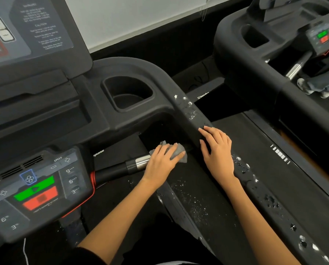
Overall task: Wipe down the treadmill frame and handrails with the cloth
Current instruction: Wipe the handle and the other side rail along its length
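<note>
My left hand (pixel 164 161) grips a small grey cloth (pixel 179 153) at the end of the treadmill's inner handlebar, just past its chrome sensor band (pixel 141 162). My right hand (pixel 218 150) rests on the black right handrail (pixel 190 115), fingers draped over its top. White foam spots and wet droplets dot the handrail above and below my right hand. The black frame (pixel 125 121) curves from the console into this handrail.
A cup holder (pixel 128 94) sits in the frame behind my hands. The control panel (pixel 37 186) with green and red buttons lies at lower left, the display screen (pixel 26 31) at upper left. A second treadmill (pixel 274 60) stands to the right.
</note>
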The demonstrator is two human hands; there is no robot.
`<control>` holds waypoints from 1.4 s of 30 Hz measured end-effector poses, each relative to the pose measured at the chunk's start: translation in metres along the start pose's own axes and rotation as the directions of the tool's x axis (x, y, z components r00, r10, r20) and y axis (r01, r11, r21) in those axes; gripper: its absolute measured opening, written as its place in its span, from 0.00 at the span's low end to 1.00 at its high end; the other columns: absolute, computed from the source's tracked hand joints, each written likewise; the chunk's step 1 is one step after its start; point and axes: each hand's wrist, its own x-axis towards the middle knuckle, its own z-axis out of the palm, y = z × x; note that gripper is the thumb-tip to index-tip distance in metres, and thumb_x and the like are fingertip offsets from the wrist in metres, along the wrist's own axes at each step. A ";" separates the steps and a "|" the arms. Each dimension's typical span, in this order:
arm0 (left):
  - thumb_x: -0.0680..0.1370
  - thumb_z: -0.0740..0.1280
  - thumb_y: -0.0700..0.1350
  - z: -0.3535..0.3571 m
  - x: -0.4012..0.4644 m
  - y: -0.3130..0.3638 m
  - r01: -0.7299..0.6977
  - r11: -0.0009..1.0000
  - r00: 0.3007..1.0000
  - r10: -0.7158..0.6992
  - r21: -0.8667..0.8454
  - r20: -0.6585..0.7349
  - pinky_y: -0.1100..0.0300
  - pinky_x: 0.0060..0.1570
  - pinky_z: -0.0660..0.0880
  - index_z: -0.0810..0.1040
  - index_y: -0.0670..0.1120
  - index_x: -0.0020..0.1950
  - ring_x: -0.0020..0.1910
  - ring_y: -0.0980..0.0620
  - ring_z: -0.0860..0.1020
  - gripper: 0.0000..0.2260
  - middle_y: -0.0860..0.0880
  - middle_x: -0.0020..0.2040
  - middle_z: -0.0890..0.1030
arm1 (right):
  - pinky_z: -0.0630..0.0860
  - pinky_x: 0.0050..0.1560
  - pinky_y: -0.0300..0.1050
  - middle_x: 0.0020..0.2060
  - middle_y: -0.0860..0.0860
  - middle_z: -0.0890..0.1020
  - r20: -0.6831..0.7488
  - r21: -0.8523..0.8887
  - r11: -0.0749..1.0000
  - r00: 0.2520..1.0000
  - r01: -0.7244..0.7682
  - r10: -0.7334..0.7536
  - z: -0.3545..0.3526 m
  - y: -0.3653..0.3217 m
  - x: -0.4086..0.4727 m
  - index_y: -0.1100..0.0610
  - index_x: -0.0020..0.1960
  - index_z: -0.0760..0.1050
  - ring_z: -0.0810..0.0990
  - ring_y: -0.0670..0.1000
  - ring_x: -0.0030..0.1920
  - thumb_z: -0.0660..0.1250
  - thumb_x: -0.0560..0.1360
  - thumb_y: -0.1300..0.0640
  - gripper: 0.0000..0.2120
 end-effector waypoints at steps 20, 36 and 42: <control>0.79 0.60 0.54 -0.011 -0.004 -0.007 0.126 0.991 0.992 -0.125 0.040 -0.028 0.54 0.44 0.74 0.71 0.51 0.70 0.45 0.48 0.76 0.20 0.46 0.48 0.78 | 0.66 0.67 0.54 0.63 0.53 0.77 -0.010 -0.014 1.000 1.000 0.025 -0.026 0.001 -0.001 -0.002 0.58 0.66 0.75 0.72 0.56 0.65 0.67 0.77 0.62 0.17; 0.81 0.51 0.56 -0.029 -0.007 0.002 0.574 0.808 0.816 -0.577 0.132 -0.021 0.52 0.39 0.71 0.79 0.48 0.51 0.38 0.46 0.75 0.20 0.46 0.39 0.77 | 0.65 0.68 0.57 0.63 0.53 0.77 0.000 -0.008 1.000 1.000 0.020 -0.020 0.000 -0.003 -0.001 0.58 0.66 0.75 0.72 0.56 0.66 0.62 0.78 0.59 0.17; 0.80 0.50 0.57 -0.007 0.043 0.028 0.484 0.868 0.862 -0.495 0.112 0.109 0.52 0.40 0.72 0.77 0.48 0.48 0.39 0.47 0.76 0.20 0.47 0.39 0.77 | 0.65 0.68 0.57 0.64 0.54 0.76 0.005 -0.036 0.999 0.999 0.034 -0.034 0.000 -0.003 -0.002 0.59 0.66 0.74 0.71 0.56 0.66 0.60 0.79 0.58 0.17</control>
